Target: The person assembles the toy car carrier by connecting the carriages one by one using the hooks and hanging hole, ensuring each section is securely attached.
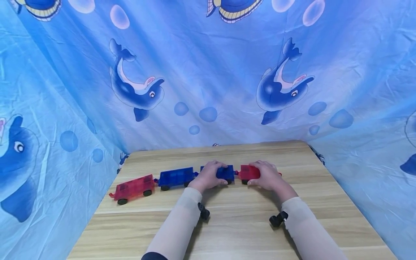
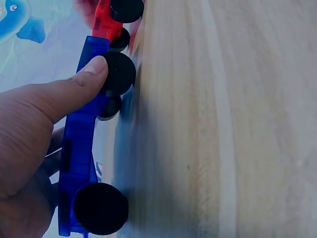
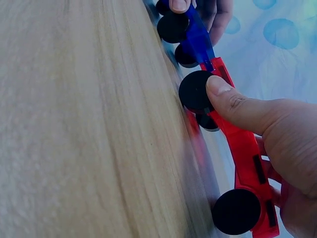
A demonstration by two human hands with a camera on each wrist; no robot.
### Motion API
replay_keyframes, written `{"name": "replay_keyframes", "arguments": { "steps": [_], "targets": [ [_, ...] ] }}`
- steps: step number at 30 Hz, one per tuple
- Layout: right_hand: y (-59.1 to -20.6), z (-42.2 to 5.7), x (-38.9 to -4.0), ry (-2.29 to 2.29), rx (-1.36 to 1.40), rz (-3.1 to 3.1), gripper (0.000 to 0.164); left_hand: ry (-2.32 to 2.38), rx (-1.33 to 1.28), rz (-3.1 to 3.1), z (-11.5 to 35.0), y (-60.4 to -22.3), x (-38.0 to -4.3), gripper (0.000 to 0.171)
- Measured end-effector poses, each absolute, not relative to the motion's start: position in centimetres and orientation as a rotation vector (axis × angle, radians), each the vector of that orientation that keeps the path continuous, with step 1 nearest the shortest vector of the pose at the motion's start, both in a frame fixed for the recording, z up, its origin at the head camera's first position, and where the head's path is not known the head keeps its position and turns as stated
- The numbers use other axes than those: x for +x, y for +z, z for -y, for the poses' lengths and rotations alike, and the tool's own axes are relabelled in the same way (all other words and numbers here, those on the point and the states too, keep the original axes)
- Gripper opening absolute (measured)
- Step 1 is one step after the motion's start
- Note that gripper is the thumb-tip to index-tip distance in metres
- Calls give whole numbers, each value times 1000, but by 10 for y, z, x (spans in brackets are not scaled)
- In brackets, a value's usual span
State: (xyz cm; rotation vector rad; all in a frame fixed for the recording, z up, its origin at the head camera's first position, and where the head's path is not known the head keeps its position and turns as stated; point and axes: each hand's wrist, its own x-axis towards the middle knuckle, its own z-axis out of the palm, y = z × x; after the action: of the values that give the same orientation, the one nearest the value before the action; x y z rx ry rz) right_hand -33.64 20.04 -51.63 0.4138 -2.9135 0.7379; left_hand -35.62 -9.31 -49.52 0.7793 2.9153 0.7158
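Observation:
Four-wheeled toy train cars stand in a row on the wooden table. My left hand [image 1: 209, 176] grips a translucent blue car [image 2: 78, 131] from above, thumb against its near side by a black wheel. To its right, my right hand [image 1: 267, 176] holds a translucent red car [image 3: 241, 156] the same way, thumb beside a wheel. The two held cars meet end to end at a small coupling [image 1: 236, 173]. Left of them stand another blue car [image 1: 176, 177] and, at the row's end, another red car [image 1: 134, 187]. My fingers hide parts of both held cars.
The wooden table [image 1: 240, 224] reaches back to a blue curtain [image 1: 208, 72] printed with dolphins, which also hangs at both sides. A black wrist camera [image 1: 204, 212] sits on the left sleeve and a second camera [image 1: 278, 219] on the right.

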Motion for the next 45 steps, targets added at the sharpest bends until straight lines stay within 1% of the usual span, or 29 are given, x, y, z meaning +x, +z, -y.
{"name": "replay_keyframes", "arguments": {
  "steps": [7, 17, 30, 39, 45],
  "targets": [
    [-512, -203, -330, 726, 413, 2937, 89, 722, 821, -2930, 105, -497, -356, 72],
    [-513, -216, -324, 707, 428, 2932, 88, 755, 828, -2980, 145, -505, -354, 77],
    [-510, -238, -314, 769, 320, 2988, 90, 783, 702, -3061, 202, -506, -348, 80],
    [-509, -256, -312, 777, 296, 2993, 91, 774, 609, -3101, 247, -505, -342, 83],
    [-510, -269, -312, 783, 344, 2964, 88, 773, 569, -3103, 270, -505, -338, 79]
  ]
}}
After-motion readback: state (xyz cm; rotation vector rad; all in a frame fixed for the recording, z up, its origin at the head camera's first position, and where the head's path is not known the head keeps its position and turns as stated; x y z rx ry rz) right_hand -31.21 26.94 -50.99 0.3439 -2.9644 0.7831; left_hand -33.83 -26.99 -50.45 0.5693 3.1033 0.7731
